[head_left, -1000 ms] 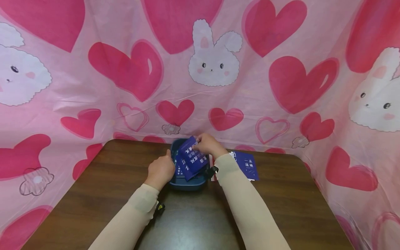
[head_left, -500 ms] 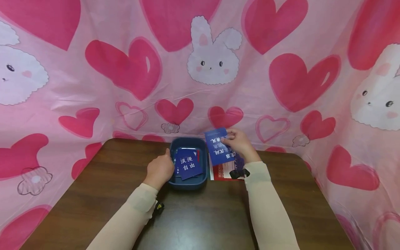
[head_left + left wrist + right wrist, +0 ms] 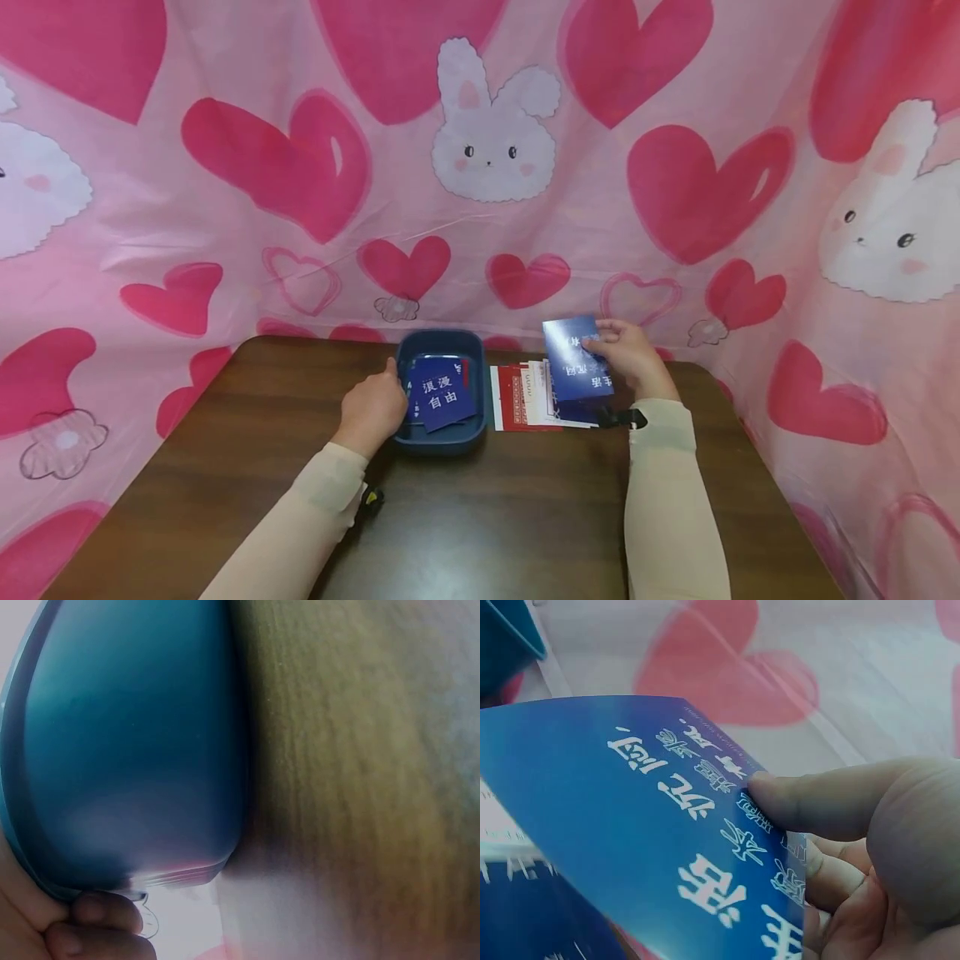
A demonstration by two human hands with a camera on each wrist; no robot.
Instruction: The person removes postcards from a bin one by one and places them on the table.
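My right fingers [image 3: 836, 876] pinch blue rectangular paper card [image 3: 573, 360] | above right end of red-white-blue card row [image 3: 527, 400] | left fingers [image 3: 109, 909] grip dark-blue plastic tub [image 3: 441, 447]

the held card [image 3: 573, 358] hides part of the fanned cards [image 3: 517, 398]

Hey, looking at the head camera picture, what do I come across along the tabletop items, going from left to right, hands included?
Left hand, dark blue plastic bin, red-and-white card, raised blue card with white characters, right hand.
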